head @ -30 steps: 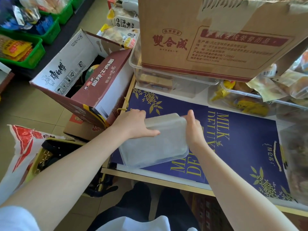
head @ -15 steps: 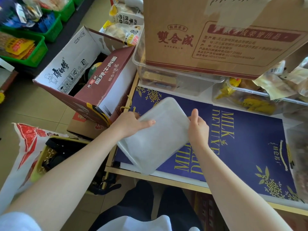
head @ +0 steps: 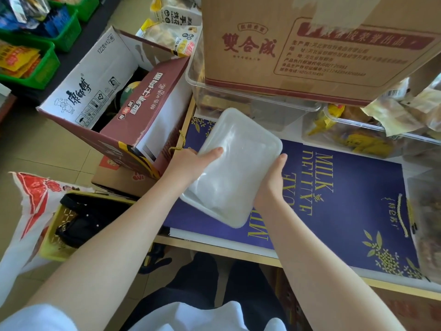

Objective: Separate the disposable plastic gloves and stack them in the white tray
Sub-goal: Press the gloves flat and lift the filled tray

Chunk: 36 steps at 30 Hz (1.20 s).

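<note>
White tray (head: pixel 238 163) sits tilted above the blue box (head: pixel 334 199) on the desk, held at both long edges. Left hand (head: pixel 191 163) grips the rim, thumb on top; right hand (head: pixel 269 180) cups the other edge, fingers under, hidden. Thin clear gloves (head: pixel 226 182) inside: likely light, limp, slippery, clingy, so peel at an edge. Clear bins (head: pixel 250 101) behind hold packaged snacks.
</note>
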{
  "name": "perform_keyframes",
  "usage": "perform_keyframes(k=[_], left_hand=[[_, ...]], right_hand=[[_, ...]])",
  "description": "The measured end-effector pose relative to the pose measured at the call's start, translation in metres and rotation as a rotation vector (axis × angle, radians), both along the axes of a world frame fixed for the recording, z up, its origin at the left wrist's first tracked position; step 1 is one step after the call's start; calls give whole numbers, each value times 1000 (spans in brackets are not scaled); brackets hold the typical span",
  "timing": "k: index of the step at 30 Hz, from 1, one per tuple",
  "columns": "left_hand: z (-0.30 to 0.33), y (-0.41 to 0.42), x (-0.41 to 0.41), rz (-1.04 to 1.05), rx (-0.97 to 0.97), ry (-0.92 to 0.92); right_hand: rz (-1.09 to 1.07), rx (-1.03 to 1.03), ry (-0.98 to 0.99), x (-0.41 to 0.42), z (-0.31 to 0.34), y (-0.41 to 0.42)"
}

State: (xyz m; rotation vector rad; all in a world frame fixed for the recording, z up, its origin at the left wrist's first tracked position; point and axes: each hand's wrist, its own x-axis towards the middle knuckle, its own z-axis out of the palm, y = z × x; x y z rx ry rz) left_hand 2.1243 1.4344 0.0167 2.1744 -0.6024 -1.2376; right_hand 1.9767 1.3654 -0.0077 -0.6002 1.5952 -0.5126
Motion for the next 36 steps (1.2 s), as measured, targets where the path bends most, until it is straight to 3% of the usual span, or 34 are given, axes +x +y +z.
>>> perform_keyframes(k=[3,5,9,12,15,18,19,21,23,25,26,29,31,33,36], left_hand=[[2,-5,2,-16,15,-52],[2,-1,1,50,-96,15],[-8,15,-17,500,-479,338],[-14,13,-42,701,-438,612],[-15,3,-49,772,-404,391],[-20,5,-29,688,-430,97],[-24,8,-20,618,-404,-9],[-26,12,0,423,-337,-211],[-21,14,13,222,-297,-308],[-11,12,17,84,-287,-345],[-5,10,17,17,-276,-379],[7,10,11,-239,-302,-479],[11,12,7,-359,-346,-509],[9,15,8,-286,-409,-390],[1,24,15,-127,-418,71]], right_hand=[[99,-103,44,4,3,1],[99,-95,77,4,6,-6],[-150,-17,-40,4,9,-15],[-373,29,-174,16,11,-4],[-449,110,-251,34,11,20],[-416,124,-323,34,-1,24],[-372,119,-237,29,-7,20],[-218,39,141,13,-19,8],[-8,-345,385,1,-20,-4],[385,-800,359,-2,-5,-15],[623,-893,320,1,5,-20],[1103,-911,274,7,34,-27],[1127,-894,193,11,42,-29],[1058,-894,141,11,44,-29],[977,-791,114,6,40,-31]])
